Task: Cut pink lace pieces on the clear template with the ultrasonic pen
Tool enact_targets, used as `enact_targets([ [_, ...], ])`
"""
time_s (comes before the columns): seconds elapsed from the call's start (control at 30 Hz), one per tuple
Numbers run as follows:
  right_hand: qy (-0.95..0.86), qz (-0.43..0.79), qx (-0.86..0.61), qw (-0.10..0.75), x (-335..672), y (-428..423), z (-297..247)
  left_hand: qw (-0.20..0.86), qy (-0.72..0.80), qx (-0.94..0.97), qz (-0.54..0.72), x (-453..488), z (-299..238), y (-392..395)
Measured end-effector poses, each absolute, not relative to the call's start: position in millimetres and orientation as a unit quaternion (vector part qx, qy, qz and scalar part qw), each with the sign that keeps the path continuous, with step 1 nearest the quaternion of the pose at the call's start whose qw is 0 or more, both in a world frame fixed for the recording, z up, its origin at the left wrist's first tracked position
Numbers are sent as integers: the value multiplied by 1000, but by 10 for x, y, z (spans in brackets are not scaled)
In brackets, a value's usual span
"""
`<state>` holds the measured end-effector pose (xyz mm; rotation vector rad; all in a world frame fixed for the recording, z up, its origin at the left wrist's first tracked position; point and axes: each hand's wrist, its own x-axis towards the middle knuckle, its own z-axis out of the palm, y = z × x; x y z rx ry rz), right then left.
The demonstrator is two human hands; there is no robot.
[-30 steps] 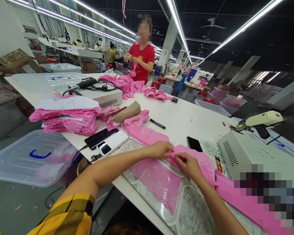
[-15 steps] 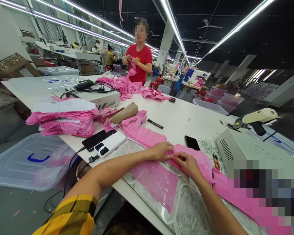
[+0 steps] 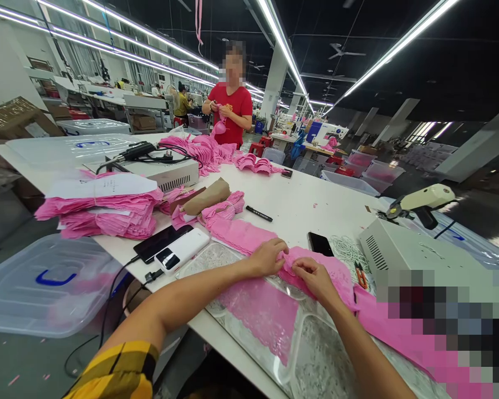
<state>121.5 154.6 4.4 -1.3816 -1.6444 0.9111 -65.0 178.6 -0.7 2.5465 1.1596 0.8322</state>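
A long stack of pink lace fabric pieces (image 3: pixel 328 271) lies across the transparent-topped tray (image 3: pixel 253 338) at the table's near edge. My left hand (image 3: pixel 268 257) is closed on the edge of the pink fabric, fingertips pinching it. Close beside it, my right hand (image 3: pixel 314 277) pinches the same fabric between thumb and forefinger. A flat pink lace piece (image 3: pixel 266 313) with a scalloped edge shows in the tray below my hands. More pink fabric (image 3: pixel 237 233) stretches away to the left of my left hand. The exact layers between my fingertips are hidden.
A black phone (image 3: pixel 320 244), pale cords (image 3: pixel 345 252) and orange-handled snips (image 3: pixel 361 274) lie beyond my right hand. A marker (image 3: pixel 259 214) and a white power bank (image 3: pixel 187 249) are farther left. Grey machine boxes (image 3: pixel 424 260) stand on the table. Across it, a person in red (image 3: pixel 233 108) handles pink cups.
The view has shifted slightly, so the scene sits a little lower and farther left. My hands stay on the pink fabric with only small finger movement.
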Motion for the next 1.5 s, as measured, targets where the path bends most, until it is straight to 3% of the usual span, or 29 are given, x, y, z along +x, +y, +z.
enact_targets([
  [0.27, -564, 366, -546, 500, 1331, 1565, 200, 67, 359, 901, 235, -706, 32, 1627],
  [0.53, -504, 310, -546, 592, 1701, 1523, 675, 42, 476, 851, 220, -480, 222, 1610],
  [0.83, -523, 298, -534, 594, 1673, 1452, 799, 59, 536, 811, 227, 297, 435, 1533],
  [1.03, -502, 269, -530, 628, 1882, 1399, 858, 81, 584, 777, 219, 217, 370, 1752],
  [1.3, -481, 257, -537, 644, 1929, 1375, 866, 117, 524, 812, 229, 487, 376, 1339],
  [1.5, -476, 226, -544, 652, 2048, 1251, 994, 143, 531, 809, 208, 546, 323, 1524],
])
